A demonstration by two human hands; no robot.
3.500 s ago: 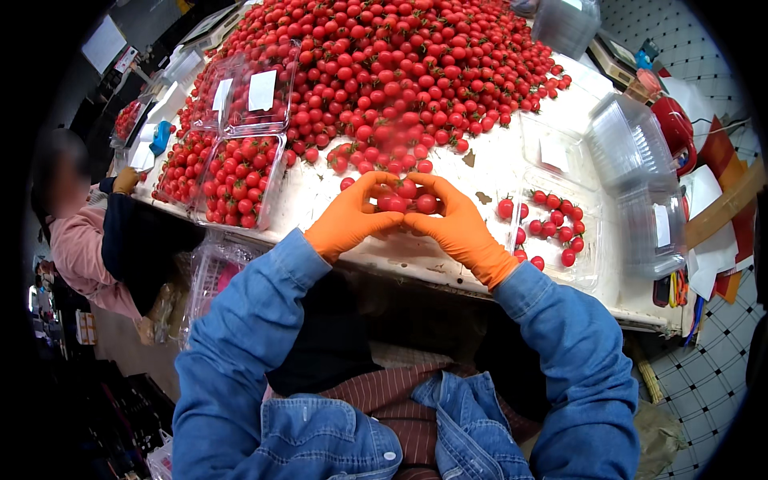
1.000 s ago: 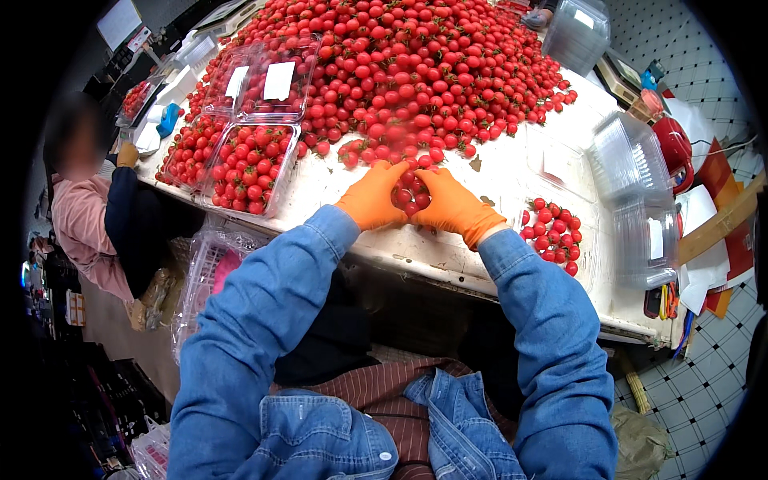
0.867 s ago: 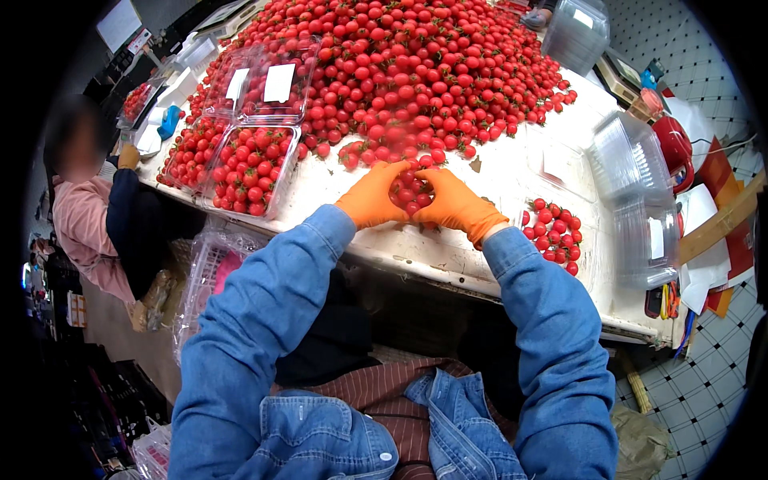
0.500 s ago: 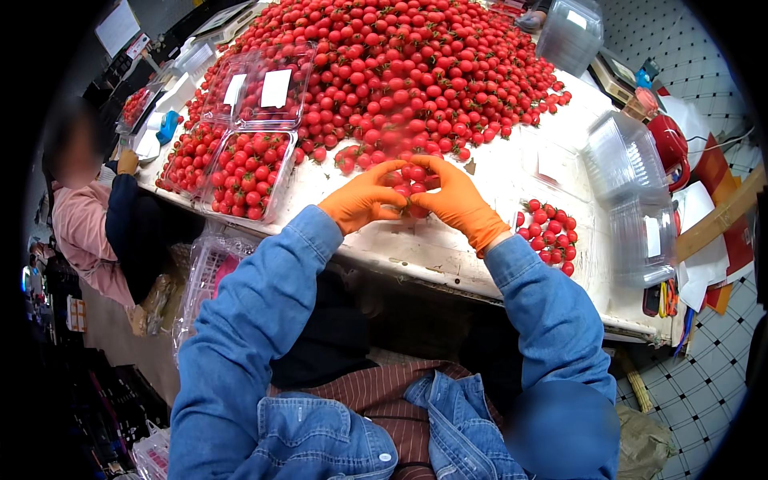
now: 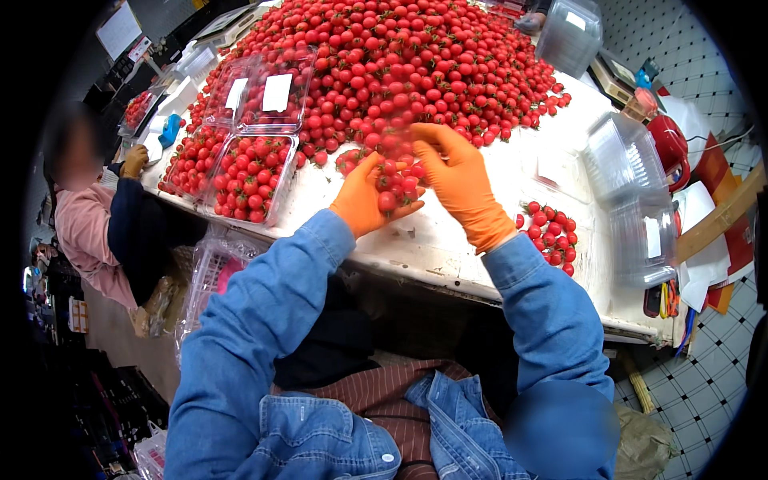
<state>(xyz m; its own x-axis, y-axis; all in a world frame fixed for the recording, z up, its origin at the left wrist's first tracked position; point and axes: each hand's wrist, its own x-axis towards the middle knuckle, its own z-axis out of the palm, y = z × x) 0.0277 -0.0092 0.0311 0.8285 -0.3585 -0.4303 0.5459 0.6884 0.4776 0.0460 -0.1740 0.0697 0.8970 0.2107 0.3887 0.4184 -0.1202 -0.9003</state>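
Several red cherry tomatoes [image 5: 388,200] rest in my left hand [image 5: 358,206], which wears an orange glove and is cupped around them with the palm up. Close beside it, at the near edge of a big heap of cherry tomatoes [image 5: 448,80], is my right hand [image 5: 460,184], also in an orange glove. Its fingers point left over the held tomatoes, thumb and forefinger apart; I see nothing held between them. Part of the picture is smeared just above my hands. A small group of loose cherry tomatoes [image 5: 552,234] lies on the table to the right of my right hand.
An open clear clamshell box [image 5: 276,180] full of tomatoes stands at the left, beside another filled one. Stacked clear boxes [image 5: 628,160] line the right side, near a red object [image 5: 670,148]. A person in pink [image 5: 88,232] sits at the left. The white table edge [image 5: 424,276] runs before me.
My hands were together around the tomatoes. Now the left has turned palm up with the tomatoes in it, and the right has drawn away, its fingers raised toward the heap.
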